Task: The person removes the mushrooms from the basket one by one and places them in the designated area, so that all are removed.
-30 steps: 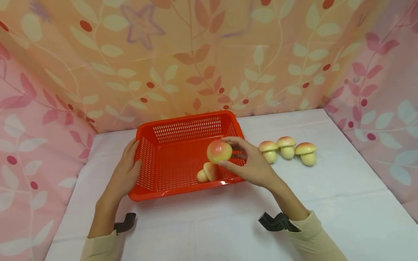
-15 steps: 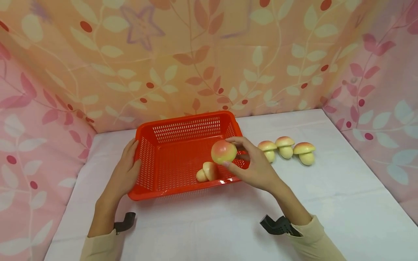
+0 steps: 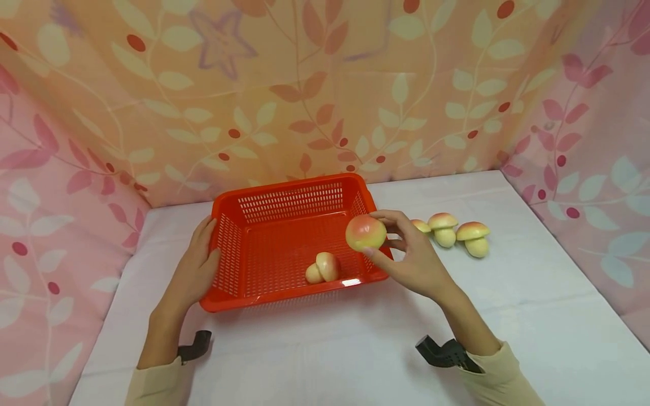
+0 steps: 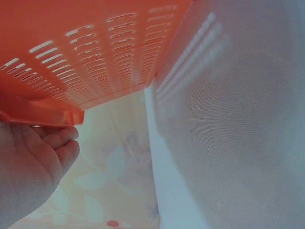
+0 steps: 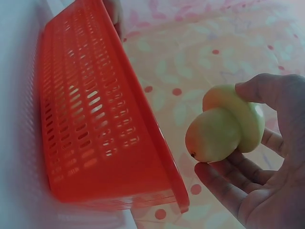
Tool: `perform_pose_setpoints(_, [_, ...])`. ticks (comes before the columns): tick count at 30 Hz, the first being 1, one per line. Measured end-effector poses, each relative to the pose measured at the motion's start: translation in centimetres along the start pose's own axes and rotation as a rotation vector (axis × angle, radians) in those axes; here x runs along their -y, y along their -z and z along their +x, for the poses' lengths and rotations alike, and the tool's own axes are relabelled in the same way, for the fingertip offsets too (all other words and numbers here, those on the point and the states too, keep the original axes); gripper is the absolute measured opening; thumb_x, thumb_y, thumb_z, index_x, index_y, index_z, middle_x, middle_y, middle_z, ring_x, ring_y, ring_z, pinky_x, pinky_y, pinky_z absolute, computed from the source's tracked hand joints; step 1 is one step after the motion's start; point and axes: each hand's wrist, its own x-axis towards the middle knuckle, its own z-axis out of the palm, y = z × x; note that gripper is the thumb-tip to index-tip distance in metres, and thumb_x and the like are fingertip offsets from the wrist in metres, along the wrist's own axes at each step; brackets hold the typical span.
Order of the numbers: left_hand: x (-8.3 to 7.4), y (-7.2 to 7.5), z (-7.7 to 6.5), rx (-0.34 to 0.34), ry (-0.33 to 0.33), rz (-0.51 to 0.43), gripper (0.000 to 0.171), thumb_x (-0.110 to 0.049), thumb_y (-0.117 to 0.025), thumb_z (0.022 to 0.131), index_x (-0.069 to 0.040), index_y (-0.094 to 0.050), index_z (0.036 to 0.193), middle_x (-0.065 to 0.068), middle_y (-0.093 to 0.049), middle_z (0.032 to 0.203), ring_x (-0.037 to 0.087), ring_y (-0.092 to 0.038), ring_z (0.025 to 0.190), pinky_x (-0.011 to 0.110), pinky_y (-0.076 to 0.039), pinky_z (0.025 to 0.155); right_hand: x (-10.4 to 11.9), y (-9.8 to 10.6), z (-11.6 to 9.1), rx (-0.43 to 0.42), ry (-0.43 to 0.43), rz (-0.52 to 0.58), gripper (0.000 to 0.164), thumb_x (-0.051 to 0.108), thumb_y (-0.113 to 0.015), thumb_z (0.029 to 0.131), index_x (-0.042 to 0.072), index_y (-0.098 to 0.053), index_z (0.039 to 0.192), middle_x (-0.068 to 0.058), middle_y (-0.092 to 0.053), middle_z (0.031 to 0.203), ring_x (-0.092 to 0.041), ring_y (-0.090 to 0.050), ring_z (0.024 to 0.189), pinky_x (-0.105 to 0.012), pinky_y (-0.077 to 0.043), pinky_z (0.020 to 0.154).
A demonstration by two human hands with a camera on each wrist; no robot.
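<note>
My left hand [image 3: 192, 268] grips the left rim of a red plastic basket [image 3: 284, 294], its fingers along the outside edge; in the left wrist view the fingers [image 4: 62, 140] sit right under the rim. Between thumb and fingers, my right hand [image 3: 413, 256] holds a toy mushroom [image 3: 365, 233] with a pink-and-yellow cap, raised over the basket's right rim. The right wrist view shows this mushroom's rounded yellow-green stem [image 5: 214, 136] below the cap. Another toy mushroom [image 3: 325, 267] lies on its side inside the basket, near the front wall.
Right of the basket, three more toy mushrooms stand on the white tabletop [image 3: 538, 293]: one [image 3: 420, 225] partly hidden behind my right hand, a middle one [image 3: 444, 228] and a right one [image 3: 474, 238]. Leaf-patterned cloth [image 3: 325, 96] hangs behind and on both sides.
My right hand has moved right with its mushroom, from over the basket's inside to its right rim. The mushroom in the basket shows more fully. My left hand has stayed put.
</note>
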Motion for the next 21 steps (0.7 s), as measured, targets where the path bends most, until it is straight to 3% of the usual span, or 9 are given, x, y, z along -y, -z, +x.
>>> perform_pose_setpoints(7, [0.0, 0.0, -0.1, -0.008, 0.001, -0.002, 0.066, -0.013, -0.04, 0.109, -0.004, -0.017, 0.17, 0.016, -0.012, 0.178, 0.047, -0.021, 0.162, 0.076, -0.022, 0.124, -0.3, 0.6, -0.1, -0.032, -0.002, 0.034, 0.058, 0.011, -0.08, 0.092, 0.014, -0.055, 0.144, -0.002, -0.065, 0.135, -0.008, -0.064, 0.117, -0.016, -0.059, 0.095])
perform_pose_setpoints(13, [0.2, 0.2, -0.3, 0.002, 0.02, -0.002, 0.066, -0.016, -0.039, 0.11, -0.007, -0.015, 0.17, 0.015, -0.011, 0.179, 0.048, -0.022, 0.161, 0.078, -0.025, 0.122, -0.8, 1.0, -0.5, -0.043, -0.05, -0.015, 0.057, 0.017, -0.08, 0.094, 0.018, -0.055, 0.144, 0.0, -0.064, 0.138, -0.01, -0.062, 0.118, -0.017, -0.058, 0.097])
perform_pose_setpoints(21, [0.2, 0.1, 0.0, 0.011, 0.03, -0.013, 0.066, -0.016, -0.04, 0.11, -0.008, -0.015, 0.17, 0.013, -0.01, 0.179, 0.047, -0.021, 0.162, 0.077, -0.025, 0.123, -1.8, 2.0, -1.4, -0.099, -0.052, -0.067, 0.056, 0.018, -0.081, 0.094, 0.021, -0.057, 0.144, 0.001, -0.066, 0.138, -0.003, -0.063, 0.116, -0.013, -0.057, 0.095])
